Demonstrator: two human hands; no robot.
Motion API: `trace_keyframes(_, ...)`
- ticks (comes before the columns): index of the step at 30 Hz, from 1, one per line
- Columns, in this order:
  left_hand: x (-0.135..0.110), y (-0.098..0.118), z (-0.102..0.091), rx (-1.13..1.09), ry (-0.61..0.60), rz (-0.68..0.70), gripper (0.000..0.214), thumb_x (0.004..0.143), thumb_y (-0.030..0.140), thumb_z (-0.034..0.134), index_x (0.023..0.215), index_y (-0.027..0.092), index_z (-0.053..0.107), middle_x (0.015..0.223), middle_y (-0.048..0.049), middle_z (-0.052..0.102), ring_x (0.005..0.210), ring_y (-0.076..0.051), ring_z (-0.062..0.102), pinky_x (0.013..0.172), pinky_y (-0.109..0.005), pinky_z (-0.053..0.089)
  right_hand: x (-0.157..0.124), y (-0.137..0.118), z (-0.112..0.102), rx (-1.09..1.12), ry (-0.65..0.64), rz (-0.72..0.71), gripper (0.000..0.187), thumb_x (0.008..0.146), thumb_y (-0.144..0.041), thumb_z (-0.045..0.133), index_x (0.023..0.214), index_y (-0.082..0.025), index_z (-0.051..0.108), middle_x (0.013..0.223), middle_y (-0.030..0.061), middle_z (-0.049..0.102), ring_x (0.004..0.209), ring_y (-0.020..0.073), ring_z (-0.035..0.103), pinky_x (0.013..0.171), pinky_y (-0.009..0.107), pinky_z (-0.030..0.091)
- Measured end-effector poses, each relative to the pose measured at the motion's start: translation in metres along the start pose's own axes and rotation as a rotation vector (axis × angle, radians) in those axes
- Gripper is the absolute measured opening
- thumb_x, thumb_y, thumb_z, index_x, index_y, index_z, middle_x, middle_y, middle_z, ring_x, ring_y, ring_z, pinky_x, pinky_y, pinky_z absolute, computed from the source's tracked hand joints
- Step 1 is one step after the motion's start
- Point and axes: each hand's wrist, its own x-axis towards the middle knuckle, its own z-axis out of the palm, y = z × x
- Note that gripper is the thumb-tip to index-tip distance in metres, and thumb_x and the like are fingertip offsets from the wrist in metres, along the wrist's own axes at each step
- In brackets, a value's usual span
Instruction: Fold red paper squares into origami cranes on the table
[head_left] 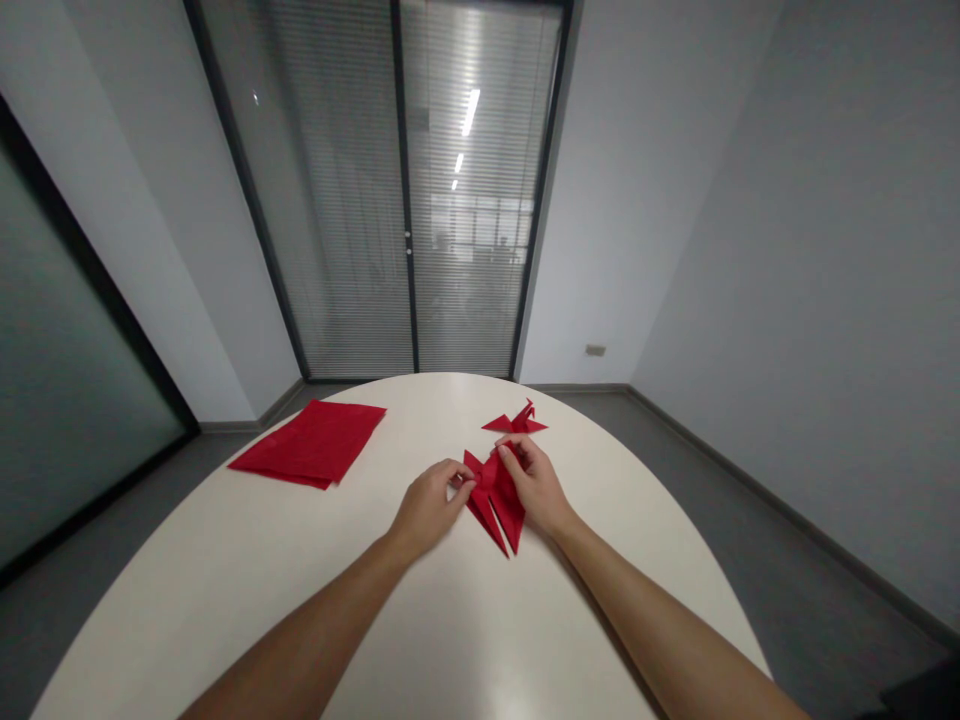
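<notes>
A partly folded piece of red origami paper (504,500) is between my two hands, just above or on the white table. Two narrow points of it face toward me, with a slit between them. My left hand (435,500) pinches its left edge between thumb and fingers. On the upper right side, my right hand (534,483) grips the paper, thumb on top and fingers partly hidden behind. Just beyond my right hand stands a finished red paper crane (517,418) with spread wings and a raised neck.
A stack of red paper sheets (315,442) lies at the table's far left. The round white table (420,640) has its curved edge ahead and at both sides. Behind it are a glass partition with blinds (352,250) and grey walls.
</notes>
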Motion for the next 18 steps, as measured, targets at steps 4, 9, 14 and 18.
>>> trace_keyframes(4, 0.0011, 0.0005, -0.0007, 0.012, -0.008, -0.024, 0.008, 0.089, 0.022, 0.058, 0.088, 0.021, 0.066, 0.089, -0.0013, 0.069, 0.08, -0.016, 0.063, 0.079, -0.029, 0.049, -0.001, 0.003, 0.0016, -0.015, -0.024, 0.002, 0.026, 0.098, -0.045, 0.049, 0.1, -0.021, 0.058, 0.1, 0.0063, 0.067, 0.092, 0.0204, 0.063, 0.082, 0.033, 0.051)
trace_keyframes(9, 0.0014, -0.0017, 0.0008, 0.017, 0.012, -0.036, 0.008, 0.09, 0.022, 0.057, 0.086, 0.021, 0.064, 0.087, -0.0003, 0.067, 0.078, -0.015, 0.062, 0.077, -0.028, 0.048, -0.0024, 0.0043, 0.0028, 0.004, -0.035, 0.015, 0.027, 0.1, -0.047, 0.046, 0.102, -0.022, 0.055, 0.1, 0.0064, 0.067, 0.093, 0.0198, 0.063, 0.086, 0.033, 0.052)
trace_keyframes(14, 0.0016, -0.0008, 0.0006, 0.027, 0.018, -0.043, 0.01, 0.09, 0.022, 0.055, 0.084, 0.021, 0.063, 0.084, -0.0002, 0.067, 0.077, -0.016, 0.062, 0.075, -0.027, 0.047, -0.0027, 0.0042, 0.0031, 0.006, -0.022, 0.04, 0.03, 0.101, -0.05, 0.043, 0.102, -0.022, 0.054, 0.099, 0.0064, 0.068, 0.09, 0.0197, 0.064, 0.084, 0.033, 0.052)
trace_keyframes(18, 0.0009, -0.0013, 0.002, 0.032, 0.026, -0.059, 0.009, 0.088, 0.021, 0.055, 0.083, 0.021, 0.063, 0.082, 0.0002, 0.067, 0.076, -0.016, 0.062, 0.074, -0.028, 0.046, -0.002, 0.0015, 0.0032, 0.065, -0.006, 0.041, 0.031, 0.098, -0.052, 0.048, 0.097, -0.021, 0.057, 0.096, 0.0059, 0.069, 0.088, 0.0195, 0.063, 0.084, 0.032, 0.05)
